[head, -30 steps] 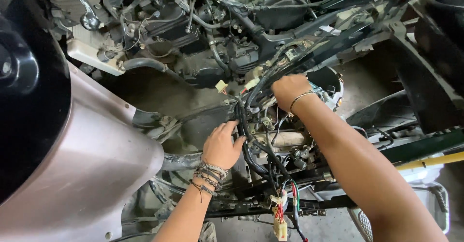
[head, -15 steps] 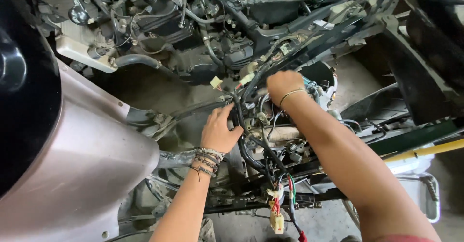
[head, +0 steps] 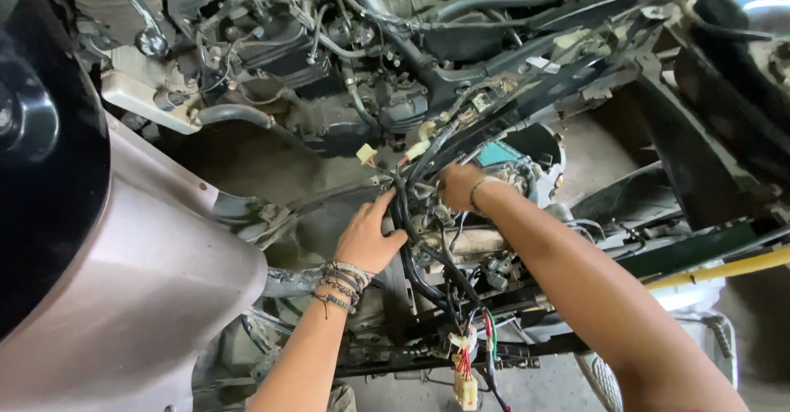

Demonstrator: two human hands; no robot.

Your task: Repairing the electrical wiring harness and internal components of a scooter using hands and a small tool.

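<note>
I look down into a stripped motorcycle frame full of wiring. My left hand [head: 368, 235], with several bracelets at the wrist, lies with fingers curled on a thick black wire bundle [head: 409, 251] that runs down the middle. My right hand [head: 457, 186], wearing a thin bracelet, reaches deeper among the wires beside a teal part [head: 499, 154]; its fingertips are hidden, so what it grips is unclear. Below, red and green wires end in a pale connector [head: 466, 389].
A grey metal body panel [head: 140, 297] and black tank [head: 41, 157] fill the left. The engine and hoses [head: 346, 58] lie at the top. A yellow bar [head: 724, 268] and black frame parts sit on the right. Concrete floor shows below.
Both hands have shifted a little left and lower in view as the camera moved. My left hand has closed onto the wire bundle, and my right hand has pushed deeper among the wires.
</note>
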